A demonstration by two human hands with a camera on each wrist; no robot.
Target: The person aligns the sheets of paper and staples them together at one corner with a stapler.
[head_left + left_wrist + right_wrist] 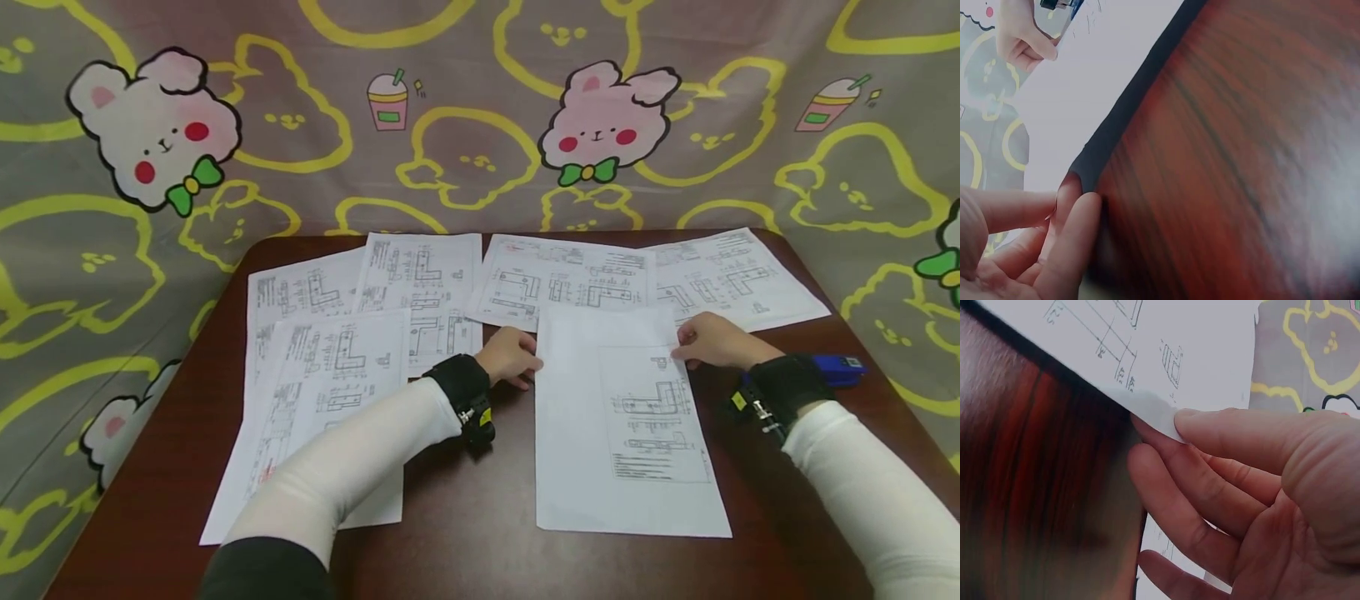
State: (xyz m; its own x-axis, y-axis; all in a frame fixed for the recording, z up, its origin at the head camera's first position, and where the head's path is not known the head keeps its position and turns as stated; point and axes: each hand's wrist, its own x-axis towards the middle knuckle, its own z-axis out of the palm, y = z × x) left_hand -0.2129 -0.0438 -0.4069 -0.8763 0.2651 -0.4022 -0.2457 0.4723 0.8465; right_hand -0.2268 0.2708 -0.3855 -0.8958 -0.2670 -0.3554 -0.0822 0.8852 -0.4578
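A white sheet of paper (pixel 573 433) with a printed technical drawing on its right part stands lengthwise before me. My left hand (pixel 510 357) pinches its left edge near the far end, thumb on top and fingers beneath in the left wrist view. On the opposite edge my right hand (pixel 716 340) pinches the paper, and the right wrist view shows the thumb (pixel 1229 428) over the printed face. The sheet's far part is lifted off the brown table (pixel 465 533), with a dark shadow under its edge. Whether more than one sheet is held I cannot tell.
Several drawing sheets lie overlapped at the left, the front one (pixel 360 442) nearest me. Two more, a middle sheet (pixel 555 271) and a right sheet (pixel 757 292), lie along the back. A blue object, perhaps a stapler (pixel 840 368), sits behind my right wrist. A patterned curtain (pixel 465 175) hangs behind.
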